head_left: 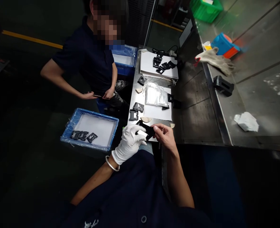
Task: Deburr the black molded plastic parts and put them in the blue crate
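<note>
A black plastic part (149, 130) with a white label is held between both my hands over the near end of the metal table. My left hand (130, 139), in a white glove, is closed on its left side. My bare right hand (165, 136) pinches its right edge between thumb and fingers. Just beyond, another black part with a white label (133, 115) lies near a black part in clear wrap (138, 107). A clear plastic bag (156, 95) rests on a white sheet (158, 113) farther up the table.
Several black parts (160, 65) lie on stacked white sheets (146, 65). A blue crate (117, 126) with wrapped parts stands at left. A co-worker (90, 60) is beyond it. On the right metal surface are a glove (213, 60), a black device (223, 85) and crumpled white material (246, 121).
</note>
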Available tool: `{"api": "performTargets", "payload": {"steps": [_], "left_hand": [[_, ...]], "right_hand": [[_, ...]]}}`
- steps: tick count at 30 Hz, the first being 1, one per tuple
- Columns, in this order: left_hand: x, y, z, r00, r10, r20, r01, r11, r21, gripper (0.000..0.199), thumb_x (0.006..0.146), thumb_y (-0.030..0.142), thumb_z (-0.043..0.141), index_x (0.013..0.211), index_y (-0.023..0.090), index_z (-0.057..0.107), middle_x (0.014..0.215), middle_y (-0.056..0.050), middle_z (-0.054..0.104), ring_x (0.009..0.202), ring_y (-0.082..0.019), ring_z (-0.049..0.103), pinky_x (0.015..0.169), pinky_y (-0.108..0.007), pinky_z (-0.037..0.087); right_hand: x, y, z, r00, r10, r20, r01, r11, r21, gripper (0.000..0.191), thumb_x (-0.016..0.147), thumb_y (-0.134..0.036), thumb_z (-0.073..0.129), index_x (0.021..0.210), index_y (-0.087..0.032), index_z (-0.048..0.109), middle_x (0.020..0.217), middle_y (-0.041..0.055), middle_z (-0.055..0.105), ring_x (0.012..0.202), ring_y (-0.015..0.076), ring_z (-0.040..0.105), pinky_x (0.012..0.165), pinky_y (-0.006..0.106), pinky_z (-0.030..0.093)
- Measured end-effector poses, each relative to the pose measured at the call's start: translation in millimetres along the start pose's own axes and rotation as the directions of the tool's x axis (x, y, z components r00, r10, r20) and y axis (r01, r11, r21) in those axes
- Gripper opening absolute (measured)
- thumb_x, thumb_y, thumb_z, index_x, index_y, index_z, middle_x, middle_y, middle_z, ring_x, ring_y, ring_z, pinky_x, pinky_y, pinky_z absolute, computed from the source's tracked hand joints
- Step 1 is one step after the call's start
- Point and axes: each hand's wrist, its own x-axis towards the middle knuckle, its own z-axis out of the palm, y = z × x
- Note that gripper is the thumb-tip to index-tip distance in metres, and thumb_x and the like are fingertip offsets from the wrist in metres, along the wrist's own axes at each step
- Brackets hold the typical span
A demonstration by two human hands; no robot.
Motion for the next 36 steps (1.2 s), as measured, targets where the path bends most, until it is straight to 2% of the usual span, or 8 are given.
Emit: {"api": "performTargets", "payload": {"steps": [2,5,8,11,15,19,23,36], "left_hand": [[-1,1,2.6,0.979,-0.154,-0.130,0.153,0.988,-0.022,0.016,0.083,0.034,0.074,0.089,0.021,0.067,0.133,-0.011,0.056,0.127,-0.029,0.050,0.109,-0.049,0.040],[-2,-3,8.0,0.876,-0.410,-0.253,0.303,0.878,-0.370,0.054,0.082,0.046,0.074,0.125,0.022,0.051,0.146,-0.016,0.044,0.136,-0.028,0.045,0.112,-0.047,0.042],[-1,-6,8.0,0.823,-0.568,-0.019,0.387,0.584,-0.713,0.070,0.088,0.050,0.065,0.144,0.023,0.032,0.141,-0.017,0.050,0.126,-0.026,0.057,0.102,-0.043,0.052],[1,-4,2.6,0.808,-0.550,0.212,0.486,0.418,-0.768,0.054,0.092,0.043,0.059,0.139,0.020,0.044,0.123,-0.013,0.063,0.107,-0.023,0.066,0.094,-0.040,0.056],[3,1,0.6,0.828,-0.554,0.092,0.485,0.622,-0.615,0.060,0.078,0.022,0.072,0.133,0.019,0.049,0.107,-0.007,0.064,0.101,-0.019,0.064,0.097,-0.036,0.053],[3,1,5.1,0.868,-0.496,0.019,0.450,0.771,-0.450,0.065,0.075,0.014,0.070,0.134,0.019,0.045,0.107,-0.006,0.062,0.101,-0.019,0.063,0.098,-0.035,0.051],[0,-3,8.2,0.880,-0.474,-0.022,0.428,0.812,-0.396,0.069,0.075,0.017,0.072,0.137,0.020,0.041,0.117,-0.009,0.061,0.106,-0.020,0.062,0.099,-0.037,0.051],[0,3,8.2,0.890,-0.456,-0.005,0.417,0.818,-0.395,0.078,0.070,0.024,0.079,0.138,0.019,0.041,0.113,-0.010,0.062,0.101,-0.022,0.063,0.093,-0.038,0.054]], "right_hand": [[-2,8,5,0.999,0.029,-0.027,-0.026,0.995,0.095,0.035,0.085,-0.050,0.067,0.092,-0.016,0.070,0.046,-0.0080,0.042,0.042,0.0074,0.039,0.046,0.023,0.036],[-6,26,18,0.998,0.058,-0.025,-0.052,0.976,0.213,0.036,0.086,-0.051,0.064,0.099,-0.017,0.066,0.042,-0.0127,0.030,0.037,0.0057,0.027,0.045,0.023,0.036],[-14,43,30,0.994,0.090,0.057,-0.102,0.955,0.278,0.041,0.087,-0.054,0.062,0.105,-0.018,0.061,0.045,-0.0126,0.032,0.037,0.0056,0.025,0.040,0.021,0.028],[-20,50,33,0.985,0.066,0.157,-0.095,0.978,0.187,0.040,0.088,-0.052,0.062,0.109,-0.018,0.059,0.056,-0.0081,0.047,0.041,0.0064,0.035,0.041,0.021,0.029],[-25,35,23,0.989,-0.145,0.029,0.147,0.960,-0.239,0.025,0.097,-0.040,0.053,0.106,-0.018,0.059,0.081,0.0021,0.066,0.068,0.0121,0.059,0.065,0.025,0.047],[-37,5,23,0.901,-0.433,0.014,0.355,0.717,-0.600,0.016,0.099,-0.028,0.048,0.097,-0.019,0.062,0.078,0.0034,0.065,0.065,0.0125,0.058,0.065,0.026,0.044],[-48,-15,35,0.840,-0.516,0.170,0.481,0.561,-0.673,0.014,0.098,-0.023,0.051,0.098,-0.020,0.065,0.072,0.0027,0.064,0.062,0.0119,0.056,0.060,0.025,0.040],[-48,-17,40,0.801,-0.565,0.197,0.467,0.385,-0.796,0.018,0.095,-0.028,0.058,0.080,-0.020,0.065,0.058,-0.0026,0.053,0.051,0.0080,0.044,0.051,0.027,0.030]]}}
